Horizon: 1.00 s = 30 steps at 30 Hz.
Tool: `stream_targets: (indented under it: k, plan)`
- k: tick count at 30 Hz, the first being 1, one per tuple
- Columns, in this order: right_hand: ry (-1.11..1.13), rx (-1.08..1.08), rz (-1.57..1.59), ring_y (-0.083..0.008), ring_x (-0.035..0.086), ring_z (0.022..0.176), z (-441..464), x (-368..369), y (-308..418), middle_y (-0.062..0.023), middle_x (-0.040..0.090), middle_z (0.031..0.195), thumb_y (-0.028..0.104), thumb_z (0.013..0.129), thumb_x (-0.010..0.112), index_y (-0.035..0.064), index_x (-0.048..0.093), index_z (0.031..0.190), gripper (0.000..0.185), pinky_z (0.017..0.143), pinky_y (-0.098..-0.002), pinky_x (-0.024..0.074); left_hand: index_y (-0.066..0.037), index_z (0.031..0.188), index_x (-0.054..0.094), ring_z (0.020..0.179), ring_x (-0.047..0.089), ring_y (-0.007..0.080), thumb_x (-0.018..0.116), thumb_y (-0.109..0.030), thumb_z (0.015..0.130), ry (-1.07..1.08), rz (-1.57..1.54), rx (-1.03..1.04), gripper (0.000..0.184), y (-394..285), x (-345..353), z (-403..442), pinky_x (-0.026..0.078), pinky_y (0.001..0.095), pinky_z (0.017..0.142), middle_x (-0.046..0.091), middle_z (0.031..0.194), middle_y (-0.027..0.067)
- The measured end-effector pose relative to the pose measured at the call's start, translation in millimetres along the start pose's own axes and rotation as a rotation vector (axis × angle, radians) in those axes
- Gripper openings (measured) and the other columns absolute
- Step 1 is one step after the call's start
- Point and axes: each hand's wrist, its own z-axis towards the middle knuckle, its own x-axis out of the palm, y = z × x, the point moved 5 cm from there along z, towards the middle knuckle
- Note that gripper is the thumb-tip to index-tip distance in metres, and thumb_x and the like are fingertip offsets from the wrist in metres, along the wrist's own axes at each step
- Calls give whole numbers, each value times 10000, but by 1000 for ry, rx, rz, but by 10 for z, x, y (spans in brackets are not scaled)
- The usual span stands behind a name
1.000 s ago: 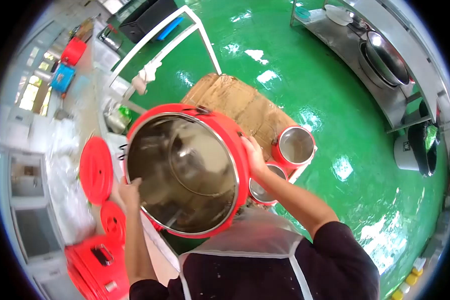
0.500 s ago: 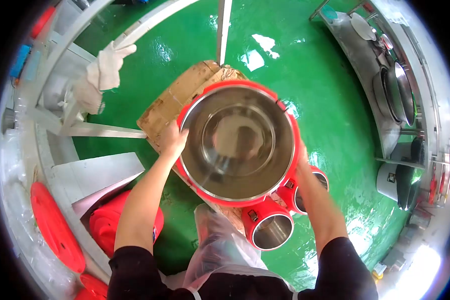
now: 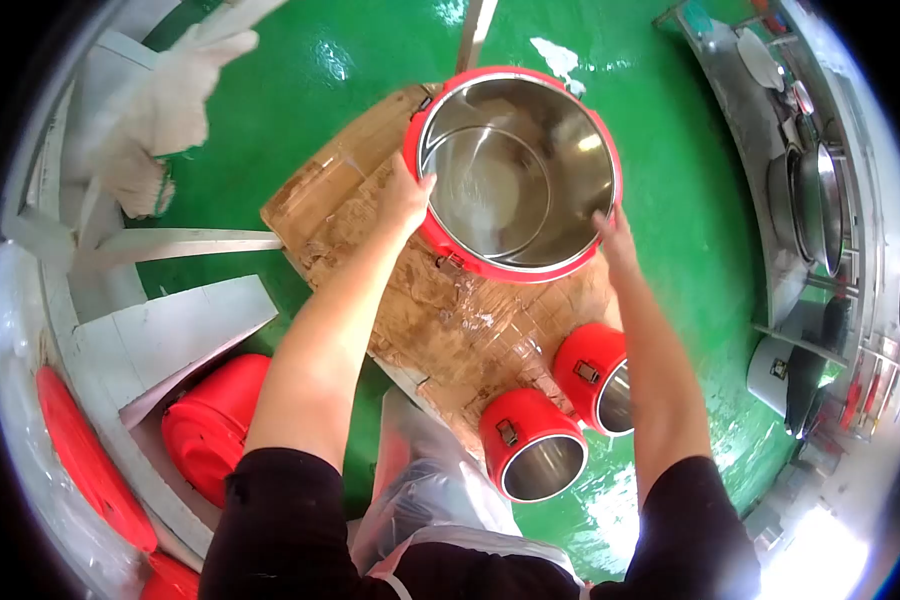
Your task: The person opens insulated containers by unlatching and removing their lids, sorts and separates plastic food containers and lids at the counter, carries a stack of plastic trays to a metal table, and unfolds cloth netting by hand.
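Note:
A large red pot with a bare steel inside (image 3: 515,175) is between my hands over the far part of a cardboard-covered surface (image 3: 440,330). My left hand (image 3: 406,197) grips its left rim, thumb on the inside edge. On the right rim, my right hand (image 3: 615,235) is closed, slightly blurred. Two smaller red pots, one nearer me (image 3: 534,445) and one beside it (image 3: 592,378), stand on the cardboard's near right edge with their steel mouths showing. My right forearm partly covers the second one.
At the left are a white frame with a pale glove (image 3: 175,100), a grey-white box (image 3: 185,320), a red lidded container (image 3: 215,420) and a red lid (image 3: 90,460). A metal rack (image 3: 740,150) holds steel basins (image 3: 820,210) at the right, beside a white bin (image 3: 770,370).
The large pot has moved forward, away from my body, over the far part of the cardboard, with both hands still on it. More cardboard shows in front of the small pots.

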Motion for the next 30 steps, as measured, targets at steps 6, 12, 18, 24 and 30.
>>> stream_targets:
  k: [6, 12, 18, 24, 30]
  plan:
    - [374, -247, -494, -280, 508, 1132, -1748, -135, -293, -166, 516, 1232, 147, 830, 567, 38, 428, 1294, 496, 944, -352, 420, 28, 1334, 312, 1257, 389, 327, 499, -202, 918, 6, -506, 15, 512, 766, -211, -1664, 340, 350, 1013, 365, 1354, 252]
    - [772, 17, -659, -222, 632, 888, -3903, -650, -921, -139, 651, 950, 260, 805, 632, 108, 562, 1171, 403, 783, -332, 490, -57, 990, 565, 887, 585, 357, 503, -279, 847, 519, 177, -316, 271, 1674, -526, -4783, 465, 448, 745, 607, 951, 181]
    - [984, -90, -316, -204, 621, 895, -4802, -681, -991, -123, 651, 964, 211, 826, 597, 56, 554, 1162, 372, 736, -325, 501, -72, 1082, 585, 944, 590, 325, 521, -292, 830, 447, -54, -294, 340, 961, -1044, -6834, 461, 440, 806, 621, 1010, 165]
    - [1079, -328, -261, -130, 595, 843, -5245, -422, -74, -65, 632, 890, 101, 834, 579, 31, 564, 1120, 295, 689, -260, 483, -90, 1177, 527, 1014, 559, 299, 534, -277, 847, -87, -101, -153, 380, -76, -2017, -7807, 451, 408, 848, 568, 1142, 137]
    - [1328, -643, -328, -132, 596, 805, -5876, 323, 138, -83, 631, 909, 76, 867, 540, -13, 539, 1124, 272, 724, -253, 485, -75, 1182, 535, 1116, 516, 294, 591, -178, 826, -916, 176, -102, 375, -110, -3378, -9193, 425, 383, 927, 516, 1246, 139]
